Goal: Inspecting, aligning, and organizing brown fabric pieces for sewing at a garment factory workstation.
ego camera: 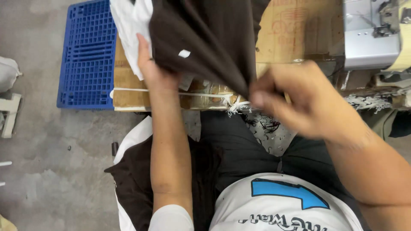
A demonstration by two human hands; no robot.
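Spreading across the left half of the view, the bare concrete floor (51, 171) is the largest thing here, and everything else sits around the cardboard box (128, 85) at the middle. Left of the box, touching its side, a blue plastic pallet (87, 55) lies flat on the floor. Above the box, reaching its upper edge, hangs the brown cloth (201, 38), drawn taut into a fold that narrows down to the box's right front corner. Behind the cloth, over the box's top left corner, a white cloth (128, 30) shows. Right of the box, a second cardboard sheet (295, 30) stands beside a grey sewing machine (370, 34) at the far right edge. Below the box, the person's lap holds more brown cloth (137, 179), which spills toward the floor with a white piece (135, 137) under it. The right hand (299, 100), just right of the box's front corner, pinches the narrow end of the hanging brown cloth between thumb and fingertips. The left hand (152, 70), over the box's left part, grips the cloth's left edge, thumb up along the fabric and fingers tucked behind it. A white strap (132, 90) runs across the box front under that hand. A small white tag (184, 53) sits on the hanging cloth, above the box's middle. Loose threads (265, 126) lie just below the box's right corner.
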